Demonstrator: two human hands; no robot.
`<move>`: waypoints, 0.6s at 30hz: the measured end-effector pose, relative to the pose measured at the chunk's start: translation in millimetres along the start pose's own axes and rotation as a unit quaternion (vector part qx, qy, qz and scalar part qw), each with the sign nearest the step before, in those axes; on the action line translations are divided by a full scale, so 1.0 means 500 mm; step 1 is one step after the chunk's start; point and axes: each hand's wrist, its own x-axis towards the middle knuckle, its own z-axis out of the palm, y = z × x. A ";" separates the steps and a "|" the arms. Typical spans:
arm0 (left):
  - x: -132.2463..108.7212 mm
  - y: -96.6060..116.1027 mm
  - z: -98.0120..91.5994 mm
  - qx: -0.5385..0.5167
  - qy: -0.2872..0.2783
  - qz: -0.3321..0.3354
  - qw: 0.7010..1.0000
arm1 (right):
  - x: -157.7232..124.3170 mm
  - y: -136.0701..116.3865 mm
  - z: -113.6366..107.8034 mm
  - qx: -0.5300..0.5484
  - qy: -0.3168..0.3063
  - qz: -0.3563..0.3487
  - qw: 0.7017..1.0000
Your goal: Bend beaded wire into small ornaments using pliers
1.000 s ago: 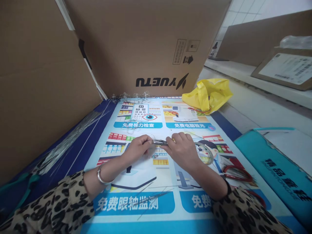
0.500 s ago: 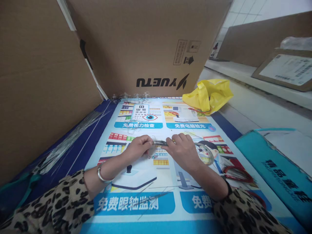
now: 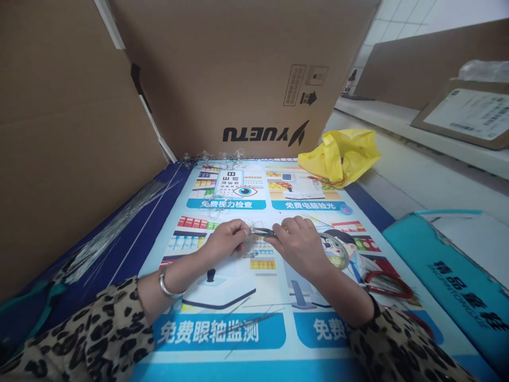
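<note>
My left hand [image 3: 229, 237] is closed in a pinch on a thin wire piece [image 3: 249, 253], with fine loops showing above and below the fingertips. In my right hand [image 3: 299, 244] is a pair of pliers [image 3: 263, 232]. Their slim metal jaws point left and reach the wire right beside my left fingertips. Most of the plier handles are hidden under my right fingers. A pale ring-shaped coil [image 3: 345, 253] shows just past my right wrist; whether it is wire or part of a tool I cannot tell.
Straight wires [image 3: 115, 233] lie in a bundle at left, near a teal-handled tool [image 3: 51, 297]. Twisted wire pieces [image 3: 214, 158] sit along the large carton [image 3: 222, 69]. A yellow bag [image 3: 340, 156], a red-handled tool [image 3: 387, 285] and a teal box [image 3: 449, 281] are at right.
The plier jaws look slightly more parted at the wire, and the wire loops by my left fingertips have shifted. Both hands stay almost in the same place.
</note>
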 end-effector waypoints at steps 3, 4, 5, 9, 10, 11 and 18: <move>-0.001 -0.002 0.002 0.010 0.013 0.002 1.000 | 0.001 -0.004 -0.006 -0.005 -0.004 0.012 1.000; -0.001 -0.002 0.002 0.014 0.016 0.001 1.000 | 0.001 -0.005 -0.007 -0.006 -0.007 0.016 1.000; -0.002 -0.002 0.002 0.020 0.016 0.001 1.000 | 0.001 -0.005 -0.009 -0.006 -0.011 0.019 1.000; -0.003 -0.001 0.001 0.038 0.002 0.013 0.999 | 0.002 -0.005 -0.008 0.002 -0.019 0.015 1.000; -0.003 -0.001 0.000 0.043 -0.002 0.015 0.999 | 0.002 -0.005 -0.007 0.006 -0.020 0.009 1.000; -0.004 -0.001 0.000 0.049 -0.005 0.016 0.999 | 0.002 -0.004 -0.006 0.009 -0.020 0.002 1.000; -0.007 0.003 0.004 0.043 -0.007 -0.005 0.999 | 0.001 -0.002 -0.005 -0.014 -0.016 -0.028 0.999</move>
